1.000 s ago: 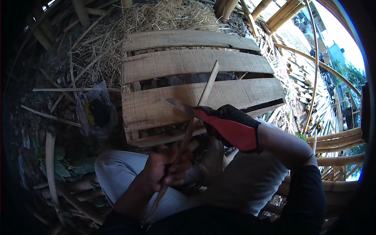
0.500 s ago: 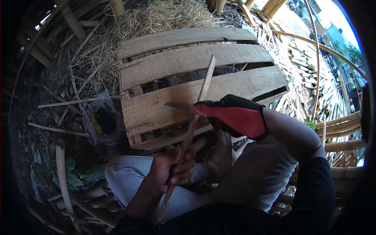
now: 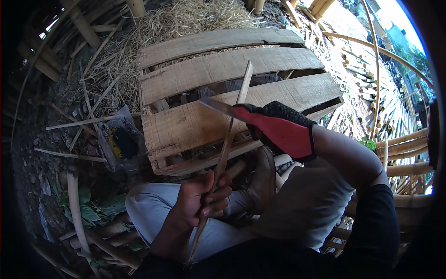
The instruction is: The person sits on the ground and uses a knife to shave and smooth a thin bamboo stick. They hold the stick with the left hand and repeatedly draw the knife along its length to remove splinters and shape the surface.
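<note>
A long, thin strip of bamboo or wood slants up from my lap, its far end over a slatted wooden pallet. Bare, my left hand is wrapped round the strip's lower part, thumb along it. My right hand, in a red and black glove, grips a knife whose handle is hidden in the fist. The knife's blade points left and crosses the strip, against or just above its upper part; I cannot tell which.
Dry straw lies behind the pallet. A clear plastic bag with something yellow and black rests at the left, near thin sticks. Bamboo poles lie at lower left, and cut bamboo is piled at right. My boot is beside the pallet.
The gloved right hand with the knife has moved slightly up along the strip. The blade now angles more upward to the left. My left hand keeps its hold, almost unmoved.
</note>
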`<state>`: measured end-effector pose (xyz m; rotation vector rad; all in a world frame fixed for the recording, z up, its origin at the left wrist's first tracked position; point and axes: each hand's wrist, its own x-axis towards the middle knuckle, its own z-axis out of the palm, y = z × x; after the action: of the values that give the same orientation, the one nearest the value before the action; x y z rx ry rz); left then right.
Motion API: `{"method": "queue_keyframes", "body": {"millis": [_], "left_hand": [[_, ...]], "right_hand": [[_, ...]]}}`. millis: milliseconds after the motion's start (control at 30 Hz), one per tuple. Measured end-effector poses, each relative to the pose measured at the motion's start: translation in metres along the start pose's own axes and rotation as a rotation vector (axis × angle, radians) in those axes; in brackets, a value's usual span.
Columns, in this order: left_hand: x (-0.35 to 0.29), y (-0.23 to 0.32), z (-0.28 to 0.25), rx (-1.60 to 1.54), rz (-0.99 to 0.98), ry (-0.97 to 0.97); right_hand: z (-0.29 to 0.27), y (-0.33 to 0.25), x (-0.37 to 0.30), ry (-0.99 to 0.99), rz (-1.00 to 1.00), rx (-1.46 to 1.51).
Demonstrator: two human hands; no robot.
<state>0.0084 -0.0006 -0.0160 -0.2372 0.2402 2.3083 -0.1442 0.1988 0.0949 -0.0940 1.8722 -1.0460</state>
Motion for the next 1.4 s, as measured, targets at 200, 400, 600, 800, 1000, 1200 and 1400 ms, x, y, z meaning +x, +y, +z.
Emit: {"method": "queue_keyframes", "body": {"millis": [200, 400, 600, 800, 1000, 1200, 1400], "left_hand": [[-0.002, -0.001, 0.001, -0.016, 0.005, -0.003], [0.0, -0.002, -0.004, -0.008, 0.002, -0.02], [0.0, -0.001, -0.003, 0.001, 0.002, -0.006], [0.001, 0.001, 0.0, 0.059, 0.072, 0.007], [0.007, -0.002, -0.004, 0.125, 0.11, 0.038], [0.011, -0.002, -0.002, 0.226, 0.116, 0.102], [0.017, 0.0, 0.004, 0.316, 0.113, 0.111]], "right_hand": [[0.001, -0.007, 0.006, 0.076, 0.098, -0.054], [0.009, 0.005, 0.006, 0.044, 0.15, 0.093], [0.007, -0.004, 0.001, 0.04, 0.172, 0.113], [0.014, 0.021, 0.01, 0.31, -0.576, -0.594], [-0.002, 0.016, 0.027, 0.492, -1.035, -0.895], [-0.011, -0.008, 0.031, 0.421, -0.952, -1.349], [-0.022, -0.016, 0.04, 0.59, -0.944, -1.364]]}}
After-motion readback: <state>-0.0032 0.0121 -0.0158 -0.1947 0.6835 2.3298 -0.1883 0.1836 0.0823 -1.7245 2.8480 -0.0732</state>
